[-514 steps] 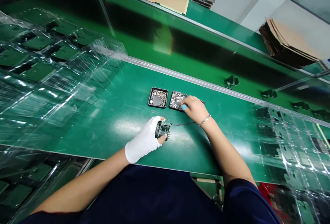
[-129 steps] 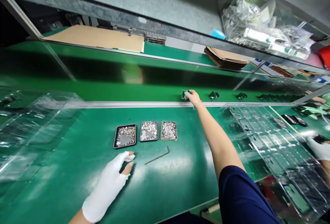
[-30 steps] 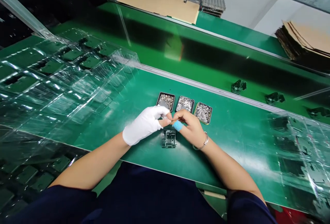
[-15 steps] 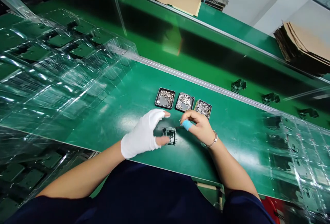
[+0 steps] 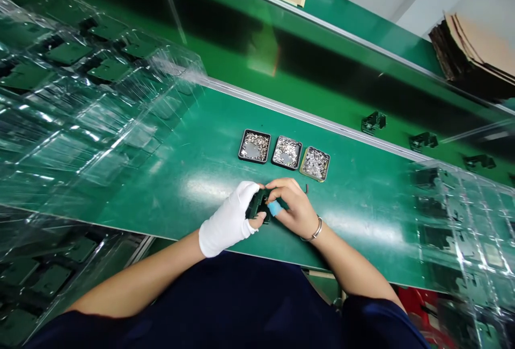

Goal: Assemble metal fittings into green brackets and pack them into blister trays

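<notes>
My left hand (image 5: 233,215), in a white glove with bare fingertips, grips a small black plastic frame-like part (image 5: 255,207) between thumb and fingers. From the other side my right hand (image 5: 293,207) reaches to the same part, its thumb and forefinger pinched at the part's opening. A blue wrap covers the right thumb, and a metal bracelet circles that wrist. Whatever the pinch holds is too small to name. Just beyond the hands stand a left tray (image 5: 255,146), a middle tray (image 5: 287,152) and a right tray (image 5: 316,164), each with many tiny shiny metal pieces.
Clear plastic blister trays (image 5: 100,97) are stacked at the left, and more blister trays (image 5: 462,231) stand at the right. Several black parts (image 5: 374,122) rest beyond the metal rail (image 5: 281,116). Cardboard sheets (image 5: 475,54) lie at the far right of the green bench (image 5: 193,150).
My left hand has closed on the black part and raised and tilted it. The right hand has moved left, from near the right tray to the part.
</notes>
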Motion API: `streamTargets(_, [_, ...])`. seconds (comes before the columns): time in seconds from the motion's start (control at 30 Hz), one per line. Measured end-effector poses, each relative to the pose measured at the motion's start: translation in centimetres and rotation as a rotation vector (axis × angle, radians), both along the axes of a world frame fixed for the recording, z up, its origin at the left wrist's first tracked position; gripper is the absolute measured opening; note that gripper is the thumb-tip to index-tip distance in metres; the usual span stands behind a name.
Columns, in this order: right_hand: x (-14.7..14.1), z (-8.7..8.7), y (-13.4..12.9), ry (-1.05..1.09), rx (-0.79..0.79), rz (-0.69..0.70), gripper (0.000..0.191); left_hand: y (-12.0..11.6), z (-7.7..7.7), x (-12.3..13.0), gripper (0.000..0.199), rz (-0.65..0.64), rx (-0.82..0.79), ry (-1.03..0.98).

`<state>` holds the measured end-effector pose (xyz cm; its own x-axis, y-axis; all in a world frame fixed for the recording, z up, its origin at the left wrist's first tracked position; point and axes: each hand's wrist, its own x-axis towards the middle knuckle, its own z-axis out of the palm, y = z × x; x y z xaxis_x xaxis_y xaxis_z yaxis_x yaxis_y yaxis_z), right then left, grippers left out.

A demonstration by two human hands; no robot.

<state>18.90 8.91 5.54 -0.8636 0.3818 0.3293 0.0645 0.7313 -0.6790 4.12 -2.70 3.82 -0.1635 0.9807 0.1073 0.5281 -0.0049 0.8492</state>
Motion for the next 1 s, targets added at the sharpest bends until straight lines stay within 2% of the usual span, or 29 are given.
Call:
streamTargets(0.27, [-0.1, -0.3, -0.1, -0.011, 0.005, 0.003, 0.011, 0.0, -0.1, 0.1, 0.042, -0.004, 0.036, 0.091])
streamTargets(0.43, [0.0, -0.3, 0.0, -0.019, -0.010, -0.026, 0.011, 0.1, 0.1, -0.1, 0.045, -0.006, 0.098, 0.234])
streamTargets(0.6, [-0.3, -0.4, 0.0, 0.008, -0.016, -0.030, 0.009, 0.2, 1.3, -0.7, 0.040, -0.073, -0.009, 0.088])
streamTargets(0.67, [-0.5, -0.5, 0.0, 0.023, -0.035, -0.052, 0.009, 0.4, 1.4, -0.7, 0.038, -0.062, -0.015, 0.088])
streamTargets(0.83, [-0.5, -0.7, -0.3, 0.077, -0.097, -0.121, 0.011, 1.1, 0.9, -0.1, 0.036, 0.027, 0.128, 0.217])
streamTargets(1.0, [-0.3, -0.3, -0.8, 0.090, -0.129, -0.128, 0.011, 2.0, 1.0, -0.4, 0.024, -0.005, 0.181, 0.280])
